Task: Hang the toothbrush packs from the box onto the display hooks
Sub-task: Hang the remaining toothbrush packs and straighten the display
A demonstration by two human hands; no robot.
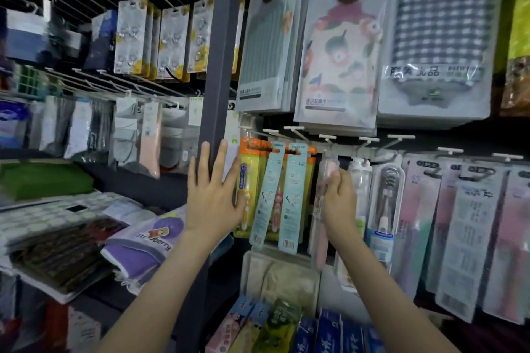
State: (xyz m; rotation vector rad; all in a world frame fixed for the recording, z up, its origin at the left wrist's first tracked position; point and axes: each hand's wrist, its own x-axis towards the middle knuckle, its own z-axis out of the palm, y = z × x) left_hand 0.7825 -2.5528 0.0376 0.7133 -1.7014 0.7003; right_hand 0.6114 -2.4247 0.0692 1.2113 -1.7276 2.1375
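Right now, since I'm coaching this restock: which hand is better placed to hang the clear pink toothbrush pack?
Right. The right hand grips the clear pink toothbrush pack, its top close under a white display hook; the left hand rests open against the dark grey post, holding nothing.

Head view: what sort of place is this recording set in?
Most likely a household-goods shop aisle: rows of display hooks carry bagged towels and carded toothbrush packs with barcodes, toothpaste boxes sit below, and the right hand grips a pink pack near a hook.

Orange toothbrush pack [252,180], checked towel [438,14]
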